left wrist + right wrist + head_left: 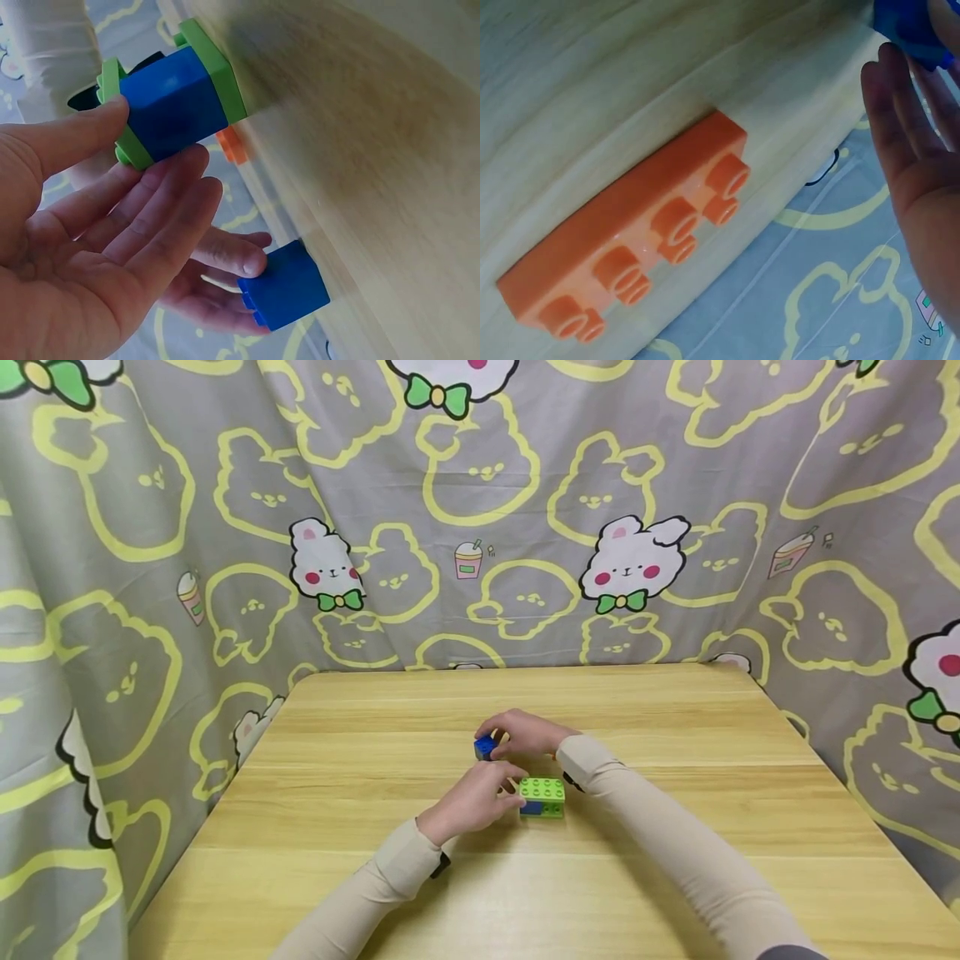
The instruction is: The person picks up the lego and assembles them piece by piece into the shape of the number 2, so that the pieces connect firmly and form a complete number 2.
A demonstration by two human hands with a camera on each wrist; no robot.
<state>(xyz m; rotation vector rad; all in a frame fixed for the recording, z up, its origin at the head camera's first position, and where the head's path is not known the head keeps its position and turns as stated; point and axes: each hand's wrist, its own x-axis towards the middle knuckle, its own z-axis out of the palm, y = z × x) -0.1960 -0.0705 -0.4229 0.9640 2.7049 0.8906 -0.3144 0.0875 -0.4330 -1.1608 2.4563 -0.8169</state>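
My left hand [471, 799] holds the left end of a small stack of toy building blocks [543, 788], thumb on the near side and fingers on the far side. The stack has a lime-green studded plate on top, a blue block [176, 101] in the middle and a green plate below. Farther back, my right hand [531, 732] pinches a separate blue block [483, 747] between thumb and fingers. In the left wrist view this blue block [286, 286] sits close over the tabletop, its studs turned toward the right hand.
A long orange block [622, 217] with two rows of studs lies on the wooden table [360, 727], mostly hidden by the right wrist in the head view. Behind the table hangs a grey patterned curtain [420, 610].
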